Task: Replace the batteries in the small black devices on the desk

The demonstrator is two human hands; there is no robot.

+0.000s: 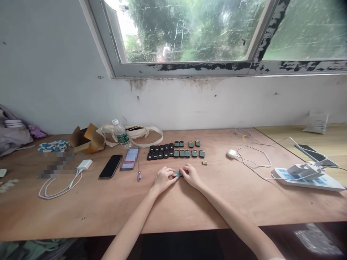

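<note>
— What do your hands hold?
— You have the fingers of your left hand (163,179) pinching one end of a flat teal piece (178,173), and those of your right hand (192,175) pinching the other. It is right of the bottle (121,135) and nearer you; whether it touches the wood-grained worktop (179,209), you cannot tell.
— Any writing?
— The bottle, clear plastic, wears a green label, its print too small to read. Right of it, your black, rounded cases (160,151) bear pale marks, also too small. Farther right are dark-framed units (187,153) with grey faces.
— And the rest?
— Nearer you than the bottle lies a slim screwdriver (139,175); left of it, a cardboard box (88,139), flaps raised.
</note>
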